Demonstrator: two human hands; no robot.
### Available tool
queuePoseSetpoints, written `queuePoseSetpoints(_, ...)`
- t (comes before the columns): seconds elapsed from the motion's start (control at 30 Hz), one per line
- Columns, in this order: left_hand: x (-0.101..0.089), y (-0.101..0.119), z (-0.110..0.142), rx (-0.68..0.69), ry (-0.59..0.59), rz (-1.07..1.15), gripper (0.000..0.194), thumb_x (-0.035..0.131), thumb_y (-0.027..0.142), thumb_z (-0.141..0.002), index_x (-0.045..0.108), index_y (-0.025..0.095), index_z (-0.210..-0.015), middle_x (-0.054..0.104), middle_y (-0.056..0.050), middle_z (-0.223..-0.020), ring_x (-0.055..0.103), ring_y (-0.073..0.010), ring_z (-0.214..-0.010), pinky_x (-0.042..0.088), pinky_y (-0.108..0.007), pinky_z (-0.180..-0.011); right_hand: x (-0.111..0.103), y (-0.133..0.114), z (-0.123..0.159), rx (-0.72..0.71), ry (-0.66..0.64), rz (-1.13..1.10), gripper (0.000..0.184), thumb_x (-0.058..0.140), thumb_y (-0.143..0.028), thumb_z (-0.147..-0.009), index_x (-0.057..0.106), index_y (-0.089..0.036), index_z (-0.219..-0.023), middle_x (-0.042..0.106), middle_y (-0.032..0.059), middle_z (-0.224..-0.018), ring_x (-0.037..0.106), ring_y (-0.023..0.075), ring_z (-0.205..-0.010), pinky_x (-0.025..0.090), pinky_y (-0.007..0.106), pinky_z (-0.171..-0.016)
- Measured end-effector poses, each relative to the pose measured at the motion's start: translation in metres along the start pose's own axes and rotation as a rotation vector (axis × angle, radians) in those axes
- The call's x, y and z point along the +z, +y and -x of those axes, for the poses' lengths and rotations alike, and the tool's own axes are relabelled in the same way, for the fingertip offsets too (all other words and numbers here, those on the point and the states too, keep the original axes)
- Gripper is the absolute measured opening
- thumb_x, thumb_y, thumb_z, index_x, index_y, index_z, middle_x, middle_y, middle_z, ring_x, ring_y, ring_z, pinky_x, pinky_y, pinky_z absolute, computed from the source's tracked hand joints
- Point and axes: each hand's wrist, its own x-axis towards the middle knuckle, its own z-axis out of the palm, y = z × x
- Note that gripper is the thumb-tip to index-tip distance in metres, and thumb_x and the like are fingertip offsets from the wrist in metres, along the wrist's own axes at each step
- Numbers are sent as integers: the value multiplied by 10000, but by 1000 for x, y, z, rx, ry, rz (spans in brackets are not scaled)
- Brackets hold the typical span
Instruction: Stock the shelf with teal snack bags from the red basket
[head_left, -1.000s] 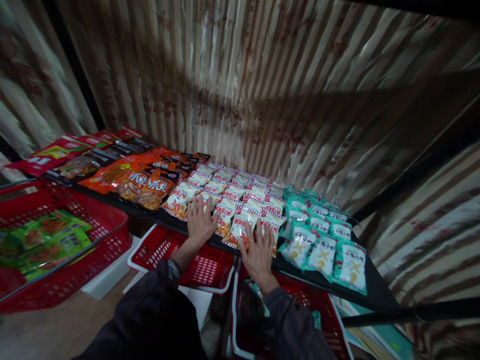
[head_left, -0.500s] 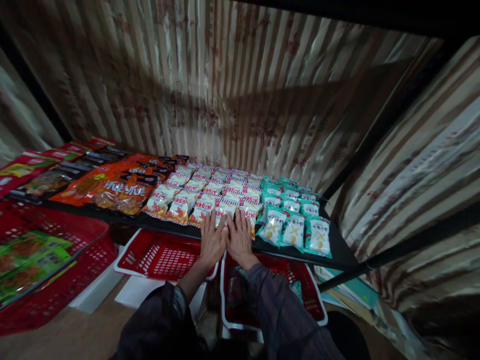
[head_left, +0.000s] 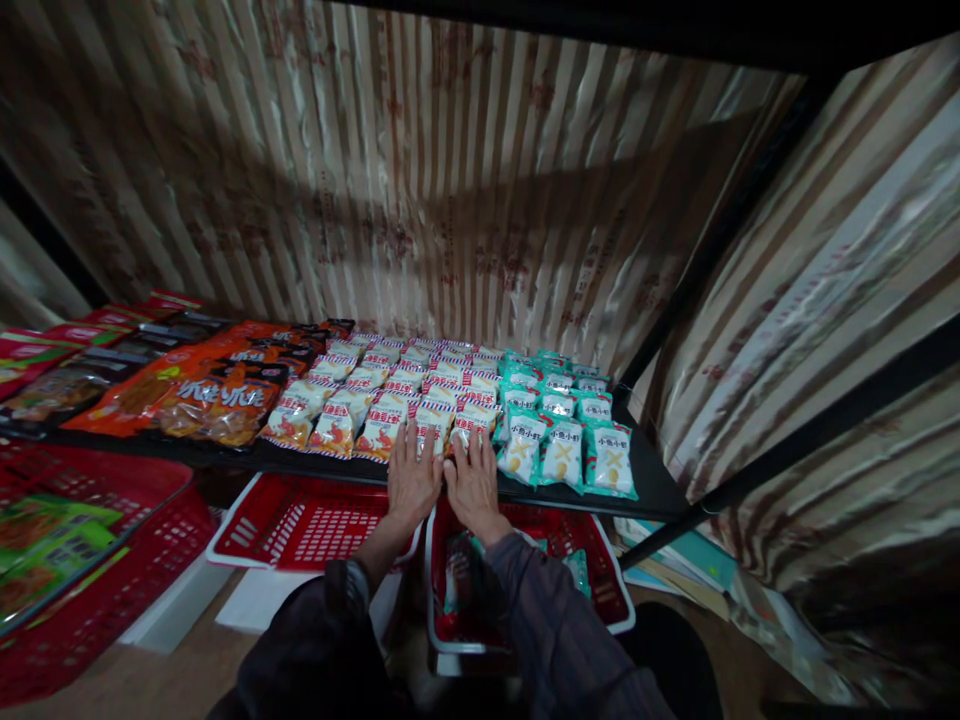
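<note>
Rows of white-and-orange snack bags (head_left: 382, 422) with striped top edges lie on a black shelf (head_left: 300, 462). My left hand (head_left: 413, 478) lies flat with its fingers stretched over the front row of these bags. Beside it my right hand (head_left: 472, 484) rests the same way, its fingertips on the front bag at the right end of that row. Neither hand grips anything. To the right of my hands sit teal-and-white snack bags (head_left: 562, 452) in neat rows. Orange-and-black snack bags (head_left: 217, 405) lie to the left.
Under the shelf stand a red basket (head_left: 300, 520) and another red basket (head_left: 615, 600) with some packets inside. At far left, a red basket (head_left: 161, 520) holds green packets (head_left: 52, 550). A slanted black bar (head_left: 720, 490) crosses at right. Striped curtain (head_left: 450, 180) hangs behind.
My view has turned slightly to the right, so the shelf and baskets appear further left. Both hands stay at the front row of white-and-orange bags, fingers still outstretched.
</note>
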Motion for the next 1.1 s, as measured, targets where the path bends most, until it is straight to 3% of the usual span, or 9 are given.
queuePoseSetpoints(0.23,-2,1,1,19,14,-6,503,409,293,-939,461,109,-1405,192,-191,-1590,94,-333,-1485,256,-555,-1152,-13,1,1,-53,-12,-24,482,418,-305,-975,439,-172,-1438,248,169,-1585,123,291,-1491,226,488,-1158)
queuePoseSetpoints(0.43,-7,10,4,11,23,12,545,429,335,-934,420,130,-1439,142,-186,-1599,54,-338,-1488,189,-592,-1163,-34,14,21,-34,126,-21,502,399,-270,-969,387,-204,-1467,150,128,-1619,45,293,-1500,219,547,-1151)
queuePoseSetpoints(0.53,-8,23,2,6,48,39,543,421,336,-940,413,131,-1442,129,-176,-1605,30,-326,-1491,177,-584,-1171,-43,30,30,57,205,-6,513,368,-277,-981,348,-200,-1487,80,129,-1629,14,312,-1498,226,570,-1140)
queuePoseSetpoints(0.67,-4,55,-6,65,63,87,527,395,311,-953,404,133,-1449,103,-167,-1612,-5,-309,-1493,198,-548,-1177,-49,54,32,177,256,0,534,322,-299,-993,273,-210,-1517,53,131,-1631,20,326,-1493,218,610,-1123)
queuePoseSetpoints(0.87,23,105,-12,82,-49,84,508,403,288,-940,440,162,-1431,258,-152,-1579,124,-323,-1484,212,-560,-1169,-49,79,27,148,178,15,497,307,-319,-1001,366,-198,-1479,213,138,-1602,104,287,-1487,233,552,-1132)
queuePoseSetpoints(1.1,37,115,-6,104,-120,70,536,316,253,-951,380,86,-1456,449,-137,-1481,234,-293,-1460,178,-541,-1187,-51,89,28,52,110,30,478,284,-267,-1007,385,-183,-1467,278,150,-1578,162,240,-1483,242,500,-1140)
